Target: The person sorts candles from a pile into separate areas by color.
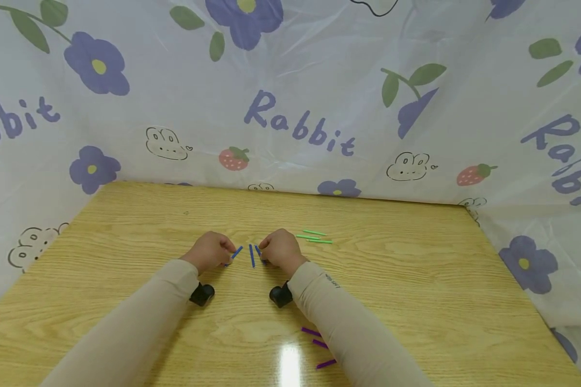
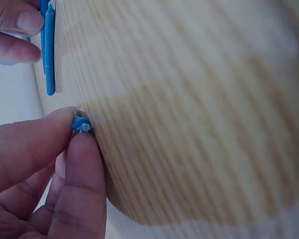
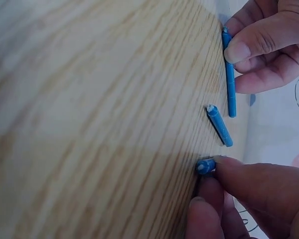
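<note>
My left hand (image 1: 214, 251) pinches a thin blue candle (image 1: 237, 251) between thumb and fingers. It slants at the table surface, and the left wrist view shows its ragged end (image 2: 81, 125) nearly head-on. A second blue candle (image 1: 252, 256) lies on the wood between the two hands, touched by neither. My right hand (image 1: 280, 248) holds a third blue candle (image 1: 258, 250) by thumb and fingertips, low over the table or touching it. Its end (image 3: 206, 166) shows in the right wrist view, with the left hand (image 3: 271, 47) beyond. Fingers hide part of both held candles.
Several thin green sticks (image 1: 314, 237) lie just right of the right hand. Purple sticks (image 1: 311, 332) lie near the right forearm, which partly covers them. A black device (image 1: 203, 294) sits under each wrist. A printed cloth (image 1: 295, 70) hangs behind the wooden table (image 1: 406, 258).
</note>
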The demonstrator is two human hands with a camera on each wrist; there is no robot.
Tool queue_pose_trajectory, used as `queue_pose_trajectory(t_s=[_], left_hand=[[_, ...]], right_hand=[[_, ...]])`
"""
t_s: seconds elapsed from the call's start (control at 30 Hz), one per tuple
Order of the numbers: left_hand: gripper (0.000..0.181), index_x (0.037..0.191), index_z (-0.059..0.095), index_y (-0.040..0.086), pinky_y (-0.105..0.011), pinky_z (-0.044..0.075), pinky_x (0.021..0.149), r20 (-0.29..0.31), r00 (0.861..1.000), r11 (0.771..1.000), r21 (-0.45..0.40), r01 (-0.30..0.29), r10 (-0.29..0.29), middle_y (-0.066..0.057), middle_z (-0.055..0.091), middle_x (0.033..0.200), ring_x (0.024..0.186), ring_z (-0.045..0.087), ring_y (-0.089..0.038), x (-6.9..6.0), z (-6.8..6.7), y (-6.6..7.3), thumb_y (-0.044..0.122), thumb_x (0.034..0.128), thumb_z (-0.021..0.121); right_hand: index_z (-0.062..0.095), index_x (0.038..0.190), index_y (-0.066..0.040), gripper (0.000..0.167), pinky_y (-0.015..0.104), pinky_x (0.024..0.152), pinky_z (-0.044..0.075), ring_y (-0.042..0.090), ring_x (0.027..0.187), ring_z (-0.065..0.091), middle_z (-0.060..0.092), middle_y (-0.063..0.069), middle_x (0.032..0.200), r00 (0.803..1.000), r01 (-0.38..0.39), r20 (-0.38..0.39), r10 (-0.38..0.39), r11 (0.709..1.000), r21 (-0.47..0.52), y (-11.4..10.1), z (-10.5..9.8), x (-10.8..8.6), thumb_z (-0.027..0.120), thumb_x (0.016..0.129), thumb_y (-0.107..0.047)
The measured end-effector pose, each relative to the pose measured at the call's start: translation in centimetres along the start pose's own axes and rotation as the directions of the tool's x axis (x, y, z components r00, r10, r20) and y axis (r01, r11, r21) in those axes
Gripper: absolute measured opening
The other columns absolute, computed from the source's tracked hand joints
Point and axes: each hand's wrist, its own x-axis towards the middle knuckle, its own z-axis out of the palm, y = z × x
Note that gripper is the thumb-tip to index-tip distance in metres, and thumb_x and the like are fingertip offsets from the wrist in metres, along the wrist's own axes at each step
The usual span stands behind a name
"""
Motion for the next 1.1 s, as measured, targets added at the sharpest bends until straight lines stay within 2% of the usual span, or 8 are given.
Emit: queue_pose_trajectory(t_s=[0.27,0.43,0.73,0.83,0.93,1.1], left_hand=[[0.021,0.104,0.065,-0.009,-0.030,0.050,0.063,0.000,1.000,1.000,0.000,0.018,-0.018,-0.015,0.064,0.091,0.072,0.060,-0.018,0.0,0.1,0.1,-0.006,0.0838,0.064],[0.020,0.103,0.065,-0.009,-0.029,0.049,0.062,-0.002,1.000,1.000,0.013,0.001,-0.001,-0.016,0.065,0.091,0.072,0.059,-0.018,-0.1,0.0,0.1,-0.006,0.0835,0.064],[0.021,0.103,0.066,-0.009,-0.029,0.049,0.063,-0.006,1.000,0.999,0.030,0.011,-0.011,-0.017,0.066,0.096,0.075,0.058,-0.019,0.2,0.1,0.0,-0.006,0.0828,0.064],[0.021,0.103,0.066,-0.009,-0.029,0.050,0.064,-0.009,1.000,0.999,0.044,0.007,-0.007,-0.018,0.066,0.100,0.077,0.058,-0.019,0.4,0.1,0.0,-0.005,0.0825,0.065],[0.021,0.103,0.066,-0.009,-0.029,0.050,0.064,-0.004,1.000,0.999,0.047,0.015,-0.015,-0.018,0.066,0.097,0.076,0.059,-0.020,0.5,0.1,-0.1,-0.006,0.0828,0.064],[0.019,0.102,0.066,-0.008,-0.030,0.050,0.063,0.006,0.999,0.998,0.043,0.039,-0.039,-0.015,0.065,0.090,0.075,0.059,-0.020,0.5,0.1,0.0,-0.006,0.0839,0.064]], right_hand=[[0.077,0.099,-0.006,0.017,0.021,0.054,0.050,0.010,0.057,0.059,0.073,0.007,0.095,1.000,-0.003,0.000,0.003,1.000,-0.013,0.0,0.1,0.1,0.072,0.083,-0.003],[0.077,0.100,-0.006,0.018,0.022,0.056,0.051,0.012,0.061,0.061,0.073,0.007,0.097,1.000,-0.005,0.005,0.004,1.000,0.015,0.2,0.0,0.2,0.072,0.084,-0.003],[0.075,0.104,-0.004,0.021,0.024,0.057,0.052,0.014,0.065,0.063,0.073,0.009,0.094,1.000,0.014,0.018,-0.016,0.997,0.071,0.4,-0.3,0.0,0.072,0.083,-0.003],[0.074,0.106,-0.004,0.022,0.024,0.056,0.051,0.013,0.063,0.059,0.072,0.009,0.091,1.000,0.011,0.022,-0.013,0.994,0.108,0.6,-0.6,-0.1,0.070,0.084,-0.002],[0.074,0.107,-0.004,0.023,0.023,0.053,0.047,0.012,0.060,0.053,0.072,0.010,0.092,0.999,0.021,0.021,-0.024,0.991,0.131,0.7,-1.0,-0.3,0.068,0.085,-0.001],[0.073,0.110,-0.004,0.025,0.023,0.053,0.039,0.011,0.059,0.046,0.070,0.010,0.105,0.998,0.057,0.025,-0.061,0.988,0.146,0.6,-2.0,-0.5,0.065,0.086,-0.001]])
